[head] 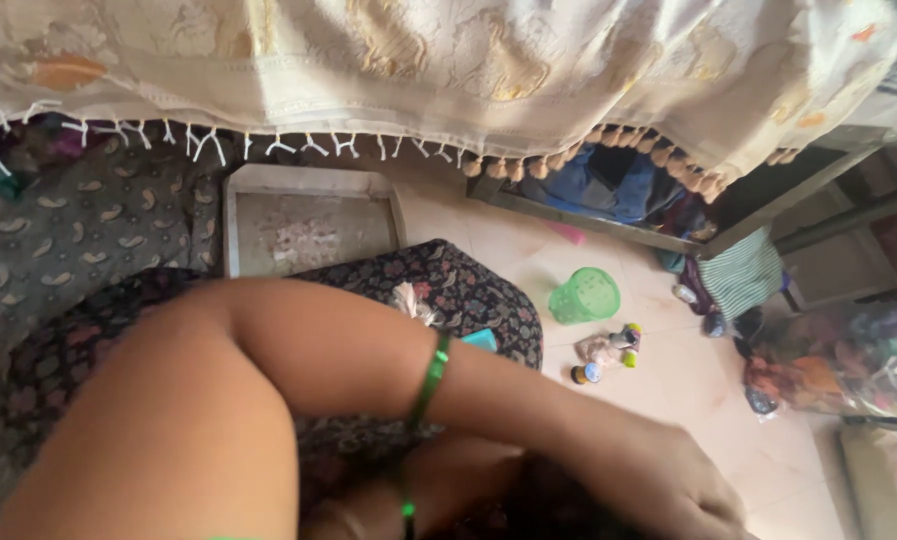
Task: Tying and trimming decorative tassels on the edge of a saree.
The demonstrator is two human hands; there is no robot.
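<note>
My left arm crosses the view from the lower left, with a green bangle (431,368) at the wrist. My left hand (669,485) lies knuckles up at the bottom right on something dark (549,510); its fingertips run out of frame. Under it my right forearm (459,480) shows another green bangle (406,508), and the right hand is hidden beneath the left arm. A dark floral cloth (469,290) covers my lap, with a white tuft (409,300) and a teal piece (481,340) lying on it.
A cream fringed cloth (449,70) hangs across the top. Below it a shallow metal tray (231,225) stands by grey patterned fabric (89,220). On the tiled floor are a green plastic cup (584,295), small bottles (609,352), a striped cloth (744,275) and a clear bag (849,360).
</note>
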